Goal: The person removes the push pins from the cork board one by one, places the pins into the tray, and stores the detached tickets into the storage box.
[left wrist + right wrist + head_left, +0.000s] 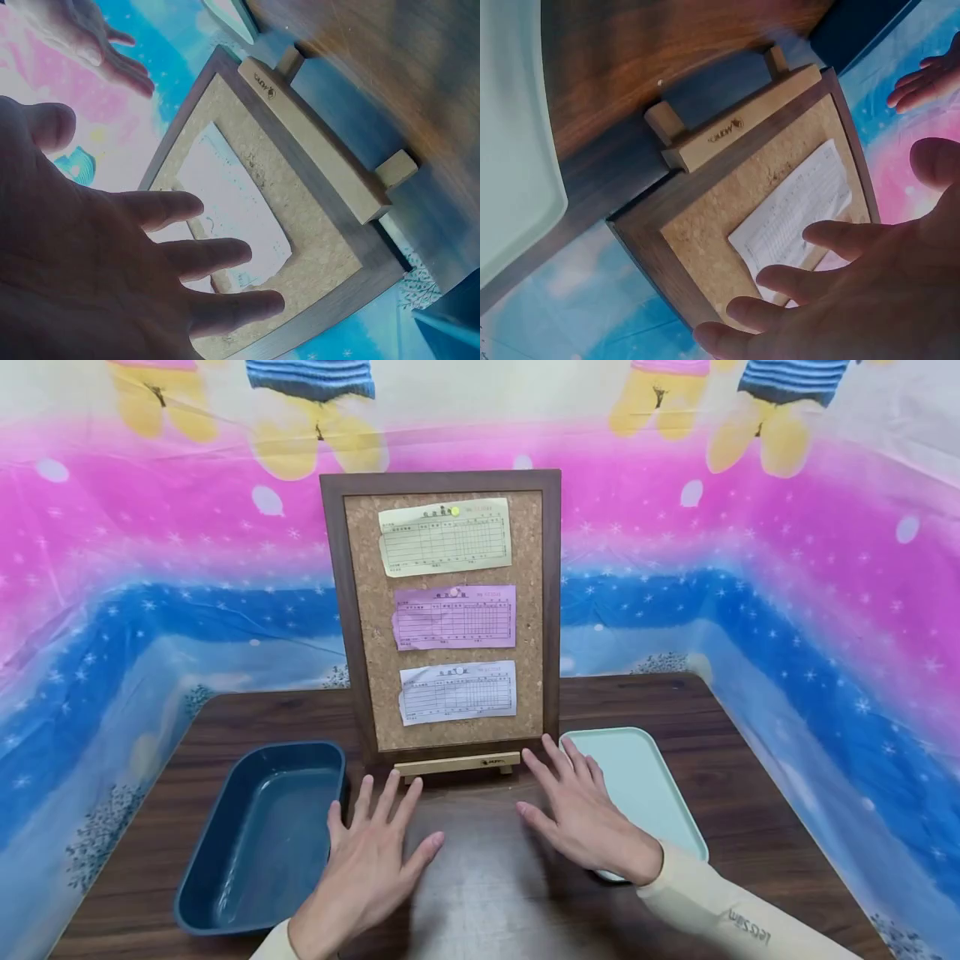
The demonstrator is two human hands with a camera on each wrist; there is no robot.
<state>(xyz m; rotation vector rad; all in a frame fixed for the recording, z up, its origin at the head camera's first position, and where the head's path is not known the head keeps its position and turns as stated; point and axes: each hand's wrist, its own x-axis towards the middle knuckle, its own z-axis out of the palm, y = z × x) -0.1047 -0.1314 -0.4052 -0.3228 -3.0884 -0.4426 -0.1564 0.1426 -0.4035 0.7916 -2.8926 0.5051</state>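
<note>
A cork board (pixel 528 610) in a dark wooden frame stands upright on a small wooden easel (pixel 457 766). Pinned to it, one above another, are a pale yellow receipt slip (pixel 446 539), a purple slip (pixel 455 620) and a white slip (pixel 459 695), with a yellow pushpin (pixel 455 511) on the top one. My left hand (pixel 367 860) is spread in front of the board's lower left, beside the blue tray, holding nothing. The right hand (pixel 588 818), fingers also spread and holding nothing, hovers at the lower right, overlapping the mint-green tray in the head view.
On the left of the dark wooden table (pixel 637 702) sits a deep blue tray (pixel 262 760). A shallow mint-green tray (pixel 630 760) lies to the right. Patterned pink and blue cloth (pixel 750 527) hangs around the table's back and sides.
</note>
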